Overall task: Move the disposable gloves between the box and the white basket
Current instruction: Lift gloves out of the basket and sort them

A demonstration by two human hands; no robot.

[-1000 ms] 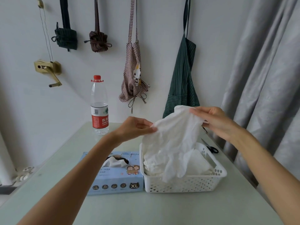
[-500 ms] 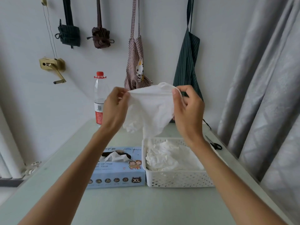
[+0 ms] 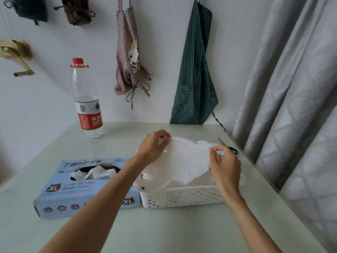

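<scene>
A white disposable glove (image 3: 184,161) is stretched flat just above the white basket (image 3: 182,197). My left hand (image 3: 152,147) pinches its far left edge and my right hand (image 3: 225,166) pinches its right edge. The glove hides most of the basket's inside; more white gloves show under it at the left. To the basket's left, touching it, lies the light blue glove box (image 3: 78,187) marked XL, with a white glove (image 3: 94,173) poking out of its oval slot.
A water bottle (image 3: 87,99) with a red cap stands at the back left of the pale green table (image 3: 164,230). Black-handled scissors (image 3: 228,147) lie behind the basket near the right edge. Aprons hang on the wall; a grey curtain (image 3: 291,106) borders the right.
Both hands have come down with the glove, from chest height in front of the wall to just over the basket, and have spread it wider.
</scene>
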